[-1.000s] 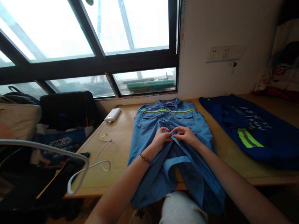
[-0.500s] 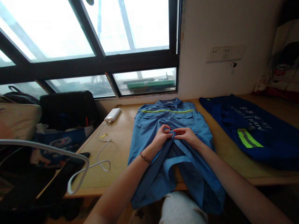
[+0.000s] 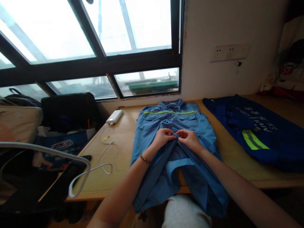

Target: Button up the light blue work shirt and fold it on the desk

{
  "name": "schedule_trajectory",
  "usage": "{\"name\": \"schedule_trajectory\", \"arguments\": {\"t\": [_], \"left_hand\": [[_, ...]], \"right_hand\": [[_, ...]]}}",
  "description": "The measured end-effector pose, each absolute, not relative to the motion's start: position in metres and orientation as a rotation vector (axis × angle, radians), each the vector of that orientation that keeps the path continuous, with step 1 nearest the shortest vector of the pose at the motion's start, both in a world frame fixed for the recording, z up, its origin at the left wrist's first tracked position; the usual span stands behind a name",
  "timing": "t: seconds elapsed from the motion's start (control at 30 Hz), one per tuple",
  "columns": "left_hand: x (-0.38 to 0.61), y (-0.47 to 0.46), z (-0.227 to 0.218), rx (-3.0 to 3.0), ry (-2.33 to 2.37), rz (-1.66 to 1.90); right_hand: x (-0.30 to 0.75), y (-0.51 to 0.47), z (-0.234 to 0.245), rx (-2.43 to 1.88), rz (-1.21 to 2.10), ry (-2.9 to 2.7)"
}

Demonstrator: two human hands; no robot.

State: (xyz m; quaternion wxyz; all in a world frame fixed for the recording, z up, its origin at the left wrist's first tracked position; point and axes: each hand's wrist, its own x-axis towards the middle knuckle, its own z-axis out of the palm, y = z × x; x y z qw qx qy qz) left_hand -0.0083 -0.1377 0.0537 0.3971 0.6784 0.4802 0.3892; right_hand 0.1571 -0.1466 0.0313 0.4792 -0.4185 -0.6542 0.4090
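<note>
Two hands, the left hand point(image 3: 163, 136) and the right hand point(image 3: 189, 139), are pinching the front of a light blue shirt point(image 3: 175, 154). The fingers on both hands are closing on a little bit of cloth, and I am not able to tell if a button is hiding there. The shirt is lying on a wooden table point(image 3: 121, 136), and its bottom is spreading open and hanging over the edge. A yellow stripe point(image 3: 170, 111) is running across its chest. A bracelet point(image 3: 145, 159) is circling the left wrist. To the right of the shirt, a dark blue top point(image 3: 281, 134) is resting. To the left of the shirt, a white power bank point(image 3: 114, 117) is sitting with a white cord point(image 3: 88, 165) coming out. Behind the shirt, a window point(image 3: 140, 27) is letting in light.
</note>
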Motion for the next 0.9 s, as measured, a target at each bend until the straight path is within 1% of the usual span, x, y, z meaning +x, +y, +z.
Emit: {"name": "schedule_trajectory", "arguments": {"t": [0.1, 0.33, 0.43, 0.63, 0.9], "left_hand": [[-0.007, -0.136, 0.051, 1.683, 1.117, 0.977], [0.001, -0.145, 0.055, 1.51, 1.028, 0.981], [0.005, -0.148, 0.053, 1.513, 1.02, 1.017], [0.007, -0.148, 0.048, 1.719, 1.112, 1.125], [0.002, -0.144, 0.04, 1.776, 1.034, 0.966]], "right_hand": [[0.159, -0.146, 0.033, -0.997, 1.042, -1.563], [0.165, -0.144, 0.04, -0.881, 1.314, -1.478], [0.166, -0.144, 0.04, -0.879, 1.324, -1.484], [0.163, -0.143, 0.033, -0.939, 1.129, -1.613], [0.164, -0.148, 0.034, -1.099, 0.57, -1.904]]}}
